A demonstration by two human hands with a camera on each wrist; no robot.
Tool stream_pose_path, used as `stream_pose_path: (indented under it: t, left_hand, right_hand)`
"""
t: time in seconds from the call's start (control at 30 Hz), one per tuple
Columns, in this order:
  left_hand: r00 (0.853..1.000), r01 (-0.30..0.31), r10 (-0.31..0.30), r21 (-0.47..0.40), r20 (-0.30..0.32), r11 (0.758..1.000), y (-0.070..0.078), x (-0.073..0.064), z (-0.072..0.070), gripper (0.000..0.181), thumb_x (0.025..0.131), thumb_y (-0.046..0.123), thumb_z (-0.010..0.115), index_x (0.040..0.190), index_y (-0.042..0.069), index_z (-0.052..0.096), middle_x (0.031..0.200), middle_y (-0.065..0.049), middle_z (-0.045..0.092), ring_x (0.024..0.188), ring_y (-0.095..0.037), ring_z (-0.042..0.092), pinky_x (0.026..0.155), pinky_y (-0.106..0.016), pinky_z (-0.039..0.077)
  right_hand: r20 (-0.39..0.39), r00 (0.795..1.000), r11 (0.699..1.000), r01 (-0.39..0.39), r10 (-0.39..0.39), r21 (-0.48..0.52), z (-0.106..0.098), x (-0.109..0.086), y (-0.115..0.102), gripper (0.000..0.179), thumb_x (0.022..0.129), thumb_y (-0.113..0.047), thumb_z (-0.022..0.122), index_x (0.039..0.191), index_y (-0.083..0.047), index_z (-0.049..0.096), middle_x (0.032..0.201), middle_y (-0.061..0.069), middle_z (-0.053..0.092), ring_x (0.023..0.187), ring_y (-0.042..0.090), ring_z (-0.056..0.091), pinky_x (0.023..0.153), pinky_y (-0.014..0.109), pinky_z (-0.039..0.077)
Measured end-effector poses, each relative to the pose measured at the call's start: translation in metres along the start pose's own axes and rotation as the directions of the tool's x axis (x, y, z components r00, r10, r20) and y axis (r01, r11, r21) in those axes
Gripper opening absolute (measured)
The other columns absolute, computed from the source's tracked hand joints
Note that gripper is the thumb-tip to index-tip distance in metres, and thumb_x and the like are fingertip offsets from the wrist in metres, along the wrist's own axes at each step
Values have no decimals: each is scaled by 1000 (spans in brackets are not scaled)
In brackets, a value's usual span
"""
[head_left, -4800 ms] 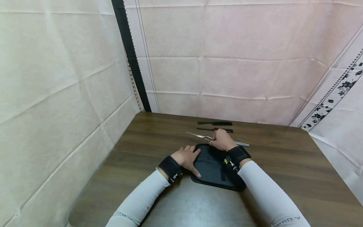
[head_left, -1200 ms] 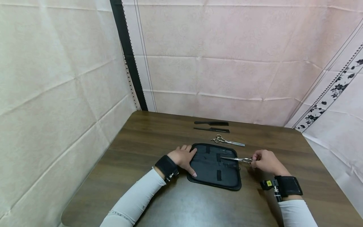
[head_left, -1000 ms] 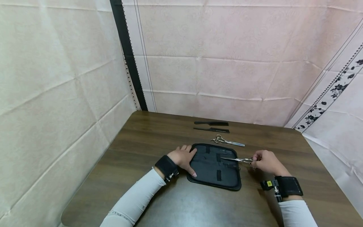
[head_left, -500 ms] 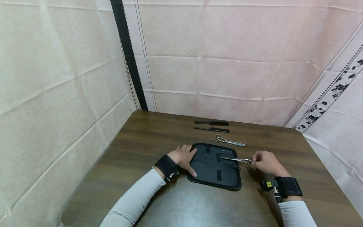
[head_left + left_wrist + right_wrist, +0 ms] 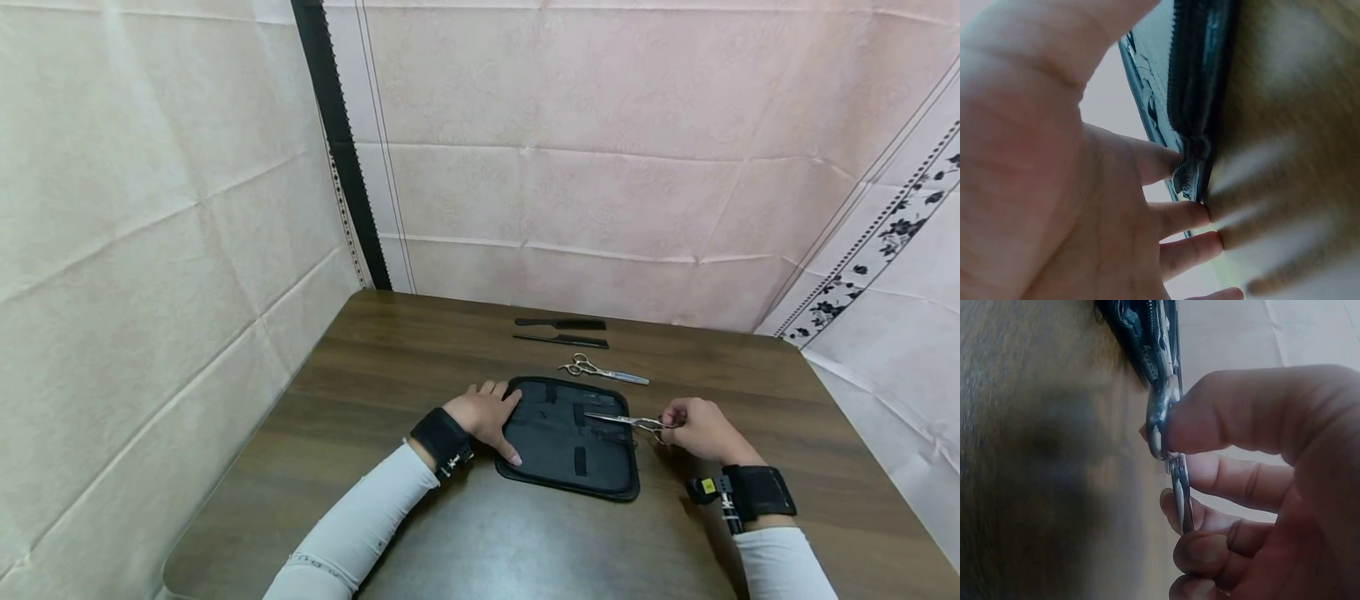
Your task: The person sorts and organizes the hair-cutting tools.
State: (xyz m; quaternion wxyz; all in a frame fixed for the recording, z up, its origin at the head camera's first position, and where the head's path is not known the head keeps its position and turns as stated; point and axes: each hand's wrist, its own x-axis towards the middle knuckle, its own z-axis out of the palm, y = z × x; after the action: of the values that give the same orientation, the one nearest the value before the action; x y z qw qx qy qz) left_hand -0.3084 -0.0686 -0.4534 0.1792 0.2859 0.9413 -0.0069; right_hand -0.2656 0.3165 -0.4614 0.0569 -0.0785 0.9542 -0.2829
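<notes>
A black zip case (image 5: 551,462) lies on the table with its dark inner side and small straps facing up. My left hand (image 5: 483,417) rests on its left edge with the fingers spread; in the left wrist view the fingertips reach past the zipper (image 5: 1194,150). My right hand (image 5: 701,429) is just right of the case and pinches the finger rings of silver scissors (image 5: 618,418). Their blades point left over the case, the tip at a middle strap (image 5: 579,415). In the right wrist view, thumb and fingers grip the metal handles (image 5: 1159,419).
Behind the case, thinning scissors (image 5: 607,373) lie with their toothed blade pointing right. Two black combs (image 5: 573,324) lie farther back, one in front of the other. Pale cloth walls (image 5: 600,200) close off the wooden table (image 5: 360,375) at the back and sides.
Since the oldest frame, my right hand has carried the scissors from behind the case to its right side, blades over it. Over the last second both hands have stayed almost still.
</notes>
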Motion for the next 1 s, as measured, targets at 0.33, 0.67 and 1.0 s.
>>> stream_pose_path:
  t: [0.33, 0.67, 1.0]
  left_hand:
    - [1000, -1, 1, -18, 9, 1000, 0, -3, -2, 121, 77, 75, 77, 168, 17, 20, 174, -14, 19, 159, -33, 20, 128, -54, 23]
    - [1000, 3, -3, -21, 9, 1000, -1, -3, -3, 122, 77, 75, 77, 168, 18, 20, 174, -14, 18, 159, -33, 20, 128, -55, 23]
    - [1000, 6, -6, -2, 16, 1000, 1, -1, -5, 122, 77, 76, 76, 168, 18, 18, 174, -13, 18, 159, -32, 20, 128, -56, 22]
  right_hand:
    - [20, 1000, 1000, 9, -9, -5, 4, 4, 0, 9, 87, -8, 74, 89, -7, 66, 79, 3, 62, 72, 19, 55, 62, 30, 44]
    - [29, 999, 1000, 26, -26, 13, 8, 10, -4, 8, 88, -9, 73, 91, -8, 65, 79, 2, 63, 71, 19, 56, 62, 29, 43]
    - [3, 999, 999, 52, -52, 0, 13, 11, -3, 7, 88, -7, 71, 92, -8, 65, 83, 3, 63, 75, 19, 55, 65, 30, 43]
